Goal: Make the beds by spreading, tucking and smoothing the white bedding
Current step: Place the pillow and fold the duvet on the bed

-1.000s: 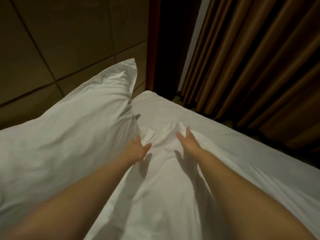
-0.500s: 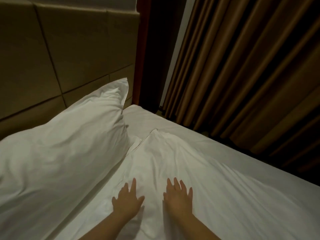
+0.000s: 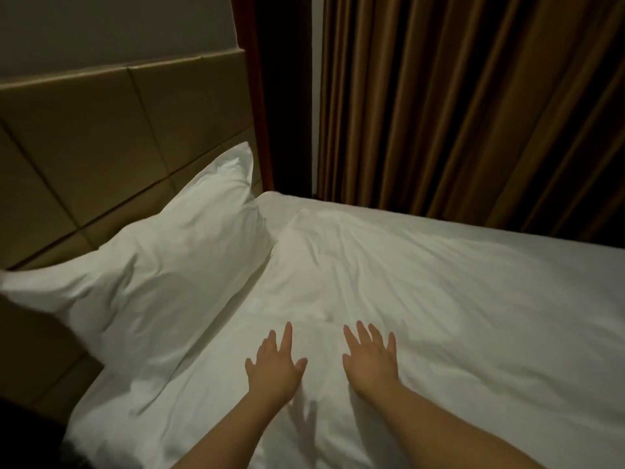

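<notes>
- Dim, warm light fills the room, and the white bedding [image 3: 439, 282] lies spread from the near edge out to the far side beside the curtain [image 3: 473, 113].
- Creases fan across the white bedding from its top corner, which ends just short of the pillow [image 3: 162, 265].
- Low over its near part is the left hand [image 3: 275, 370], palm down, fingers straight and splayed, gripping nothing. A shadow falls on the cloth under it, so I cannot tell whether it touches.
- Just beside it and apart from it, the right hand [image 3: 370, 362] is also flat, fingers straight and slightly spread, holding nothing.
- To the left, the pillow leans against the padded headboard [image 3: 118, 130], one corner pointing up.
- A strip of under-sheet [image 3: 274, 204] shows between the pillow and the bedding's top edge.
- A reddish wooden post [image 3: 257, 113] stands between the headboard and the brown, pleated curtain.
- Above the headboard is a plain wall [image 3: 118, 25].
</notes>
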Tool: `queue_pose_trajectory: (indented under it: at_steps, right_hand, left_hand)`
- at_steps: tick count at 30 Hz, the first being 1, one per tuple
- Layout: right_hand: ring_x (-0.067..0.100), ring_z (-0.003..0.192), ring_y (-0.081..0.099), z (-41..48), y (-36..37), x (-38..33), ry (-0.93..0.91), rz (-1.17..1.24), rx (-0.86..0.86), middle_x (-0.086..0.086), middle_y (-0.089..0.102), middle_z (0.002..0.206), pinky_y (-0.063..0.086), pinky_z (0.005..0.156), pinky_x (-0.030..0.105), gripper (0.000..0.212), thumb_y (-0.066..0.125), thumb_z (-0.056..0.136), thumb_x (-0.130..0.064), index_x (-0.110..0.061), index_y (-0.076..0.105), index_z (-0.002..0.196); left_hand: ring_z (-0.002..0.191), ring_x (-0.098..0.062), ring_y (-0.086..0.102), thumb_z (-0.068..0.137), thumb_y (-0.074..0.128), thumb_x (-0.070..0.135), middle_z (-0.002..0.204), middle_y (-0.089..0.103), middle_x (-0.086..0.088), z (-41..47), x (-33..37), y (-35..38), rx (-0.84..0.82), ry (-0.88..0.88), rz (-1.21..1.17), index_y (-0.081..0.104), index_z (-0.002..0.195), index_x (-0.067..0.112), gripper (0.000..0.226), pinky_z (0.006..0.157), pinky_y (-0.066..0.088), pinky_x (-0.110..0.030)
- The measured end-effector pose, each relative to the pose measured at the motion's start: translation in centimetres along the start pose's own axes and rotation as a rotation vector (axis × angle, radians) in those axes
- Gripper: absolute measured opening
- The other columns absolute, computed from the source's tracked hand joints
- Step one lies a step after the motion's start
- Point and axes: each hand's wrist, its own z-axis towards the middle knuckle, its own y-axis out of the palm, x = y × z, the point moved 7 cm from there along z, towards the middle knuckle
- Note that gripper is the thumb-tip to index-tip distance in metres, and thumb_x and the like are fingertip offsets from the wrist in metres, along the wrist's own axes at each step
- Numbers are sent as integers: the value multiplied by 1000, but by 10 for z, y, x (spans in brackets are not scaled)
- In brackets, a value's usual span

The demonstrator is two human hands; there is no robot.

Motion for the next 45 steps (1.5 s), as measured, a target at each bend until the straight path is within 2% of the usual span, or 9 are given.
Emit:
queue_pose_trajectory:
  at_steps: [6,10,11,13,15,27,34,39,45]
  right_hand:
    - [22,148,3,-101,76,-28,-121,-5,-115,-1,1,161,-4,116,50,57,29,102,-36,-29,7,154]
    - [25,111,63,-161,109,-39,-207,-160,-164,4,61,129,26,98,54,54,54,68,-45,-32,68,118]
    - [25,120,57,-162,97,-36,-205,-159,-147,5,55,137,24,102,53,55,50,75,-43,-31,62,127]
    - [23,145,20,-147,73,-38,-212,-168,-73,2,14,160,9,114,51,59,37,95,-37,-30,20,152]
    - [22,148,4,-135,57,-49,-228,-192,-59,-1,-1,161,2,116,50,63,32,100,-37,-29,2,154]
    - [26,148,1,-78,95,-234,-631,-380,-100,0,-1,162,-1,117,49,63,35,100,-40,-31,3,153]
    - [34,147,-7,-44,154,-285,-661,-523,-262,4,-12,161,4,115,57,70,31,99,-50,-28,-8,152]
    - [43,143,-16,-17,210,-292,-582,-698,-341,7,-25,157,10,108,68,88,45,95,-49,-29,-23,148]
    - [38,146,-1,-4,196,-282,-625,-534,-312,5,-3,161,16,112,62,62,28,102,-28,-24,-7,153]
  left_hand:
    - [146,-24,10,96,33,55,160,1,-5,-118,-55,45,-15,-72,7,-10,150,33,72,115,15,-51]
    - [145,-25,10,95,36,56,160,0,-5,-173,-102,71,-75,-187,-4,-11,149,37,75,114,18,-51]
    - [145,-26,10,95,37,55,160,0,-6,-180,-110,69,-70,-215,-11,-11,149,37,75,114,18,-51]
    - [145,-26,10,96,36,53,159,1,-6,-187,-126,62,-45,-267,-44,-12,149,37,74,113,17,-51]
    - [145,-26,10,97,35,52,159,2,-7,-186,-140,57,-20,-297,-72,-12,149,37,72,113,15,-51]
    - [145,-28,5,97,36,46,159,-2,-9,-122,-237,88,-40,-514,-314,-9,150,35,71,114,11,-53]
    - [145,-27,7,98,33,46,159,-2,-7,-88,-260,125,-56,-650,-460,-7,151,29,68,113,12,-52]
    - [140,-26,20,98,39,34,156,14,-5,-58,-263,156,23,-658,-583,2,152,22,66,109,25,-44]
    - [126,-28,37,100,34,28,142,36,-9,-37,-251,166,111,-655,-621,28,145,19,47,102,38,-40]
